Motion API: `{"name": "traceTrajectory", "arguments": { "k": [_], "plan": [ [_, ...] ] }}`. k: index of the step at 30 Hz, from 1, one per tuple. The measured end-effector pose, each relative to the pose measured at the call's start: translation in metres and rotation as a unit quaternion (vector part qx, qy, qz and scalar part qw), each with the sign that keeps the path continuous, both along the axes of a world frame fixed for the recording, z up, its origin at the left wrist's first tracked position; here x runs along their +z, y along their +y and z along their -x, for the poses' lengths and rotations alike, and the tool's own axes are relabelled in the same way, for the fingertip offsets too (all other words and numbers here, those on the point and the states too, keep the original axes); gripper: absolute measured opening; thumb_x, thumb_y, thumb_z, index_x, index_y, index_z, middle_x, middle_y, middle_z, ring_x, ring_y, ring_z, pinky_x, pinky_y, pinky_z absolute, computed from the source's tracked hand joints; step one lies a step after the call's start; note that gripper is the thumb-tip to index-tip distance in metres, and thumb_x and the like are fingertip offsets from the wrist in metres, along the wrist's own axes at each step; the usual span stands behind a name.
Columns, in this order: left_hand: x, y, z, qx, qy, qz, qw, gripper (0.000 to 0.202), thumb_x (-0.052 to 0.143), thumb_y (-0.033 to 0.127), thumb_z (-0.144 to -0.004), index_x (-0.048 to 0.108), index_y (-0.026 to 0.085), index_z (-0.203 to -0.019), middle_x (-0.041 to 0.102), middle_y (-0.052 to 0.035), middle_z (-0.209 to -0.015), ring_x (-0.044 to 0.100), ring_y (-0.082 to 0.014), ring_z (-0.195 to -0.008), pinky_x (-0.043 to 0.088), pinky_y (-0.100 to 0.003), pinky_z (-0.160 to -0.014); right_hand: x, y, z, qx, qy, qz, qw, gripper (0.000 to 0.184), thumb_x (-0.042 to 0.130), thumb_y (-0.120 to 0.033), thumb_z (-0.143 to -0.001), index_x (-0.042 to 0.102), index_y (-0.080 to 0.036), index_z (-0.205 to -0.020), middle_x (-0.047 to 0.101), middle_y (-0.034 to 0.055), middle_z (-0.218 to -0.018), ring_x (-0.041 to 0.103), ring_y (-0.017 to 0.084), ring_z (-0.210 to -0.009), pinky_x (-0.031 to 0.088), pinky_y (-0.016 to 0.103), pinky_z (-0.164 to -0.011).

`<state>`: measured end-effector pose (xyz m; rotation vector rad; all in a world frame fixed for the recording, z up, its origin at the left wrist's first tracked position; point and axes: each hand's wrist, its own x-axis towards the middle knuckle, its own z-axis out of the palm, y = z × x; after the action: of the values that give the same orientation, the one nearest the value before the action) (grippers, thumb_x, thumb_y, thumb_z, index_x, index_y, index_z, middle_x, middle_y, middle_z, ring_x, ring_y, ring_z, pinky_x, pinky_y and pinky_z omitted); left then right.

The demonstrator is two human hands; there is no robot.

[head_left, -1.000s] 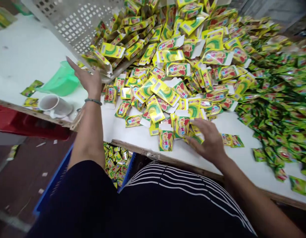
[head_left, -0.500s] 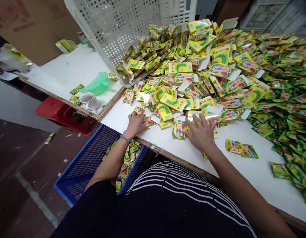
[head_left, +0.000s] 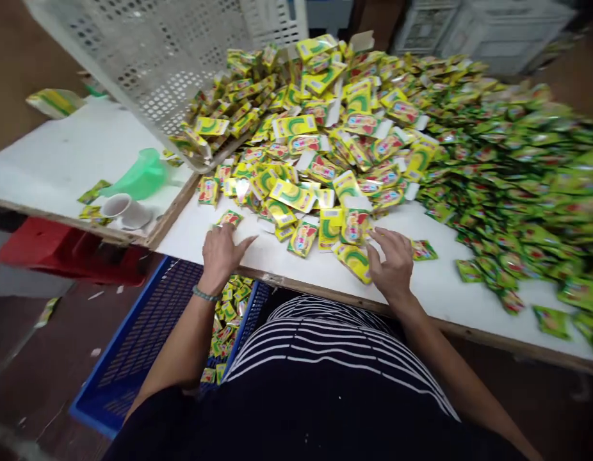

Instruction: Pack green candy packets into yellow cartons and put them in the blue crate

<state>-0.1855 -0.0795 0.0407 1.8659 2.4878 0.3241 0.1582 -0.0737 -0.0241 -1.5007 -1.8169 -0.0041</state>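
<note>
Yellow-green foil sachets on white card backings (head_left: 296, 195) lie in a heaped spill across the white table (head_left: 296, 272). My left hand (head_left: 222, 253) rests near the front edge, fingers spread, just below a single packet (head_left: 229, 218). My right hand (head_left: 392, 262) hovers with curled fingers beside a yellow packet (head_left: 354, 262), touching it or very close. Neither hand visibly holds anything. A looser mass of green sachets (head_left: 517, 198) spreads to the right.
A tilted white perforated crate (head_left: 147, 64) leans into the pile at the back. On the left board stand a green plastic scoop (head_left: 140, 176) and a white mug (head_left: 126, 211). Below the table edge sit a blue crate (head_left: 147, 333) holding packets and a red stool (head_left: 70, 256).
My left hand has moved from beside the crate down to the table's front area. My right hand has shifted slightly among the packets, and the view has swung.
</note>
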Motion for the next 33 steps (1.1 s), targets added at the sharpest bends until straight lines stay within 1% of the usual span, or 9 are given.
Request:
{"name": "traceTrajectory", "arguments": {
  "k": [5,10,12,16,21,23,27,30,33],
  "plan": [
    [-0.015,0.022,-0.086,-0.120,-0.056,0.059,0.989,0.058,0.060,0.053,-0.083,0.049,0.018,-0.127,0.064,-0.0183,-0.111,0.062,-0.0354,-0.105,0.049,-0.043,-0.085,-0.017,-0.008,-0.076,-0.119,0.030,0.011,0.992,0.030,0.048,-0.035,-0.089,0.069,-0.019,-0.103,0.072,0.0136,-0.103,0.064,0.028,-0.100,0.048,0.047,-0.093],
    [-0.022,0.049,-0.121,-0.094,-0.079,0.087,0.989,0.056,0.071,0.041,-0.076,0.049,0.015,-0.121,0.065,-0.0189,-0.111,0.062,-0.0359,-0.108,0.049,-0.043,-0.088,-0.024,0.010,-0.145,-0.208,0.033,0.048,0.976,0.039,0.049,-0.042,-0.086,0.070,-0.013,-0.102,0.072,0.0190,-0.103,0.063,0.032,-0.097,0.048,0.050,-0.091],
    [-0.024,0.055,-0.125,-0.087,-0.068,0.078,0.991,0.059,0.074,0.043,-0.073,0.051,0.013,-0.118,0.062,-0.0207,-0.117,0.059,-0.0365,-0.112,0.048,-0.043,-0.090,-0.025,0.020,-0.147,-0.184,0.013,0.088,0.979,0.042,0.050,-0.043,-0.086,0.068,-0.012,-0.109,0.070,0.0202,-0.111,0.059,0.033,-0.105,0.045,0.050,-0.094],
    [-0.029,0.055,-0.132,-0.089,-0.067,0.071,0.991,0.064,0.074,0.042,-0.072,0.049,0.012,-0.122,0.064,-0.0207,-0.116,0.061,-0.0365,-0.109,0.048,-0.043,-0.087,-0.023,0.038,-0.116,-0.134,-0.042,0.214,0.967,0.046,0.058,-0.041,-0.084,0.063,-0.015,-0.122,0.065,0.0183,-0.124,0.049,0.037,-0.119,0.038,0.053,-0.097],
    [-0.026,0.039,-0.127,-0.069,-0.214,0.020,0.974,0.047,0.065,0.038,-0.080,0.054,0.019,-0.122,0.071,-0.0092,-0.099,0.067,-0.0265,-0.091,0.048,-0.034,-0.077,-0.022,0.044,-0.097,-0.110,0.062,0.278,0.952,0.043,0.061,-0.035,-0.081,0.059,-0.016,-0.120,0.070,0.0122,-0.099,0.060,0.029,-0.099,0.045,0.044,-0.087],
    [-0.022,0.032,-0.125,-0.078,-0.324,-0.017,0.943,0.044,0.067,0.043,-0.078,0.058,0.019,-0.113,0.070,-0.0069,-0.097,0.066,-0.0230,-0.089,0.049,-0.032,-0.076,-0.020,0.042,-0.101,-0.109,0.168,0.250,0.947,0.037,0.060,-0.040,-0.080,0.060,-0.017,-0.109,0.069,0.0077,-0.089,0.063,0.024,-0.083,0.050,0.040,-0.077],
    [-0.017,0.027,-0.133,-0.137,-0.561,0.031,0.816,0.042,0.078,0.045,-0.067,0.061,0.017,-0.093,0.070,-0.0051,-0.095,0.065,-0.0190,-0.089,0.051,-0.029,-0.078,-0.002,0.037,-0.098,-0.057,0.372,0.194,0.906,0.036,0.065,-0.054,-0.074,0.055,-0.023,-0.090,0.066,0.0007,-0.084,0.063,0.017,-0.069,0.053,0.032,-0.061],
    [-0.019,0.032,-0.145,-0.144,-0.642,0.099,0.746,0.043,0.084,0.041,-0.061,0.059,0.016,-0.086,0.070,-0.0037,-0.090,0.066,-0.0168,-0.084,0.052,-0.028,-0.076,0.021,0.032,-0.081,0.008,0.418,0.191,0.888,0.035,0.070,-0.052,-0.072,0.057,-0.024,-0.090,0.065,-0.0010,-0.080,0.061,0.015,-0.065,0.051,0.028,-0.056],
    [-0.021,0.036,-0.151,-0.138,-0.682,0.131,0.706,0.044,0.086,0.037,-0.059,0.061,0.015,-0.088,0.071,-0.0027,-0.088,0.066,-0.0153,-0.080,0.052,-0.027,-0.075,0.040,0.029,-0.060,0.101,0.372,0.248,0.889,0.029,0.066,-0.048,-0.077,0.061,-0.024,-0.092,0.068,0.0012,-0.084,0.063,0.018,-0.073,0.053,0.031,-0.065]
  ]
}}
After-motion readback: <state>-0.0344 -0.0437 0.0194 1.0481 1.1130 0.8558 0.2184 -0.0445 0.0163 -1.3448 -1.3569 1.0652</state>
